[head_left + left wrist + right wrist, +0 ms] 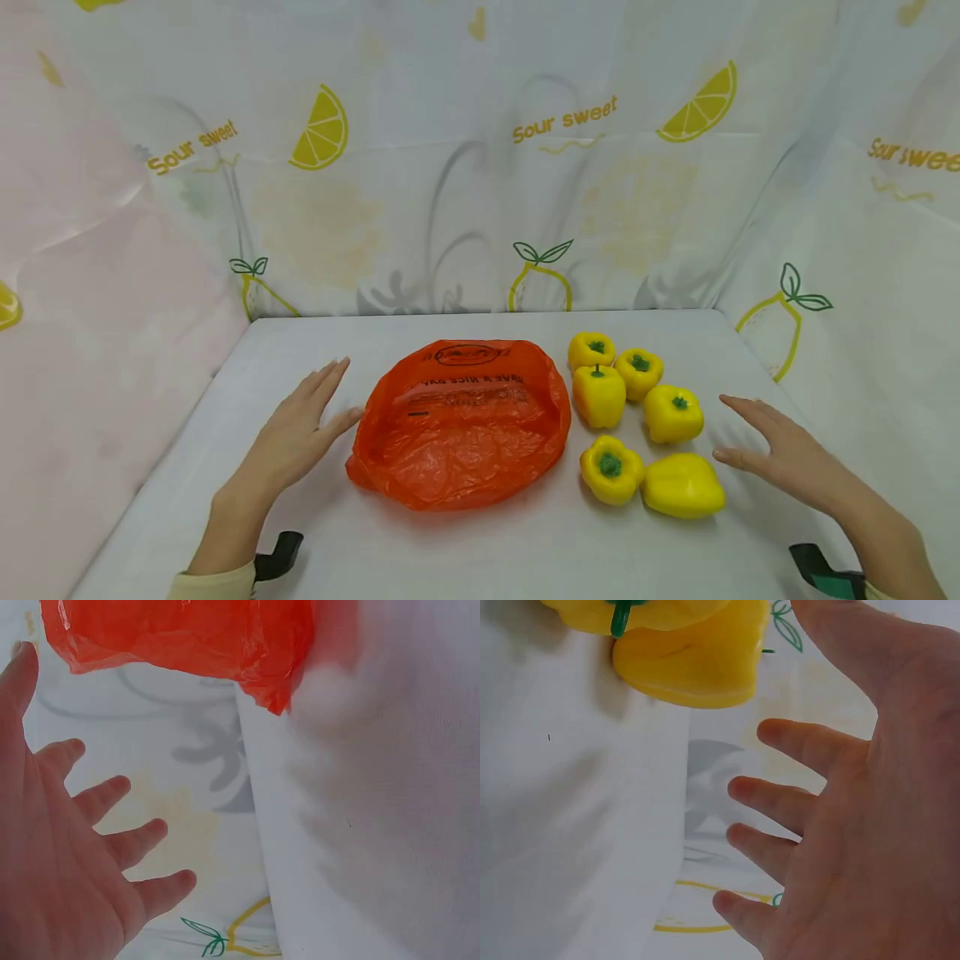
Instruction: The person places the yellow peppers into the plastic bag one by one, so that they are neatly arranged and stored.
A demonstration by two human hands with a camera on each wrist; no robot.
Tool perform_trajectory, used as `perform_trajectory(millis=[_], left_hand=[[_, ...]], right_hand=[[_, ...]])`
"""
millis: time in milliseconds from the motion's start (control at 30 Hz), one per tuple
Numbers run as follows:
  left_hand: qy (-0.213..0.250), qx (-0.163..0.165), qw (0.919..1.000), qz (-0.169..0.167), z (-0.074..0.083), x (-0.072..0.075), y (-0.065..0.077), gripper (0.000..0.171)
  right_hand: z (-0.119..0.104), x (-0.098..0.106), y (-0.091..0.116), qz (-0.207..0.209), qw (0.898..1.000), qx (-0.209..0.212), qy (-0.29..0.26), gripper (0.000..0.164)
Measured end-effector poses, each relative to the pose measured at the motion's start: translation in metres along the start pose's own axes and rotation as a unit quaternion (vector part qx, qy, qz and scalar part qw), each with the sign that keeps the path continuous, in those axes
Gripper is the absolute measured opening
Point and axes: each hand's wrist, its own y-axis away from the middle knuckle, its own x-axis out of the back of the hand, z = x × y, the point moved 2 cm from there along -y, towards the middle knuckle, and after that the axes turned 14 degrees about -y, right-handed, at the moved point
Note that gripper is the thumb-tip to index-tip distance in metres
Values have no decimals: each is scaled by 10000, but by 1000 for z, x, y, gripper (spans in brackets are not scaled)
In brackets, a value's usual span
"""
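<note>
On the white table [480,554], between the two hands, lies a red plastic bag [461,433], with six yellow peppers [673,414] to its right. The left hand [296,433] has its fingers wide and straight, its thumb just beside the bag; whether they touch, I cannot tell. The right hand [795,458], fingers likewise spread and holding nothing, is near the peppers. The bag should be very light and limp, best pinched by its edge; its long axis runs left to right. The peppers look smooth, firm and perhaps slippery, suiting a grip round the sides. The front-right pepper [684,486] lies lengthwise left to right; the others seem to point their stems upward or toward the person.
</note>
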Motion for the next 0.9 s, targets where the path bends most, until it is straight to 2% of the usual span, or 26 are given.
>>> perform_trajectory(millis=[200, 433, 600, 767, 900], left_hand=[[310, -6, 9987, -406, 11, -2, 1, 80], [628, -555, 9955, -452, 18, -9, -1, 76], [727, -754, 9935, -440, 22, -15, -5, 70], [743, -738, 9930, -551, 26, -17, -6, 71], [816, -685, 9924, -618, 26, -19, -7, 76]], right_hand=[[-3, -3, 11, -205, 9994, 206, -186, 82], [-5, -3, 18, -856, 9953, -231, -381, 79], [-6, -7, 23, -1315, 9882, -170, -771, 78], [-1, -16, 24, -1780, 9764, -381, -1163, 83], [3, -25, 23, -1821, 9746, -294, -1273, 90]])
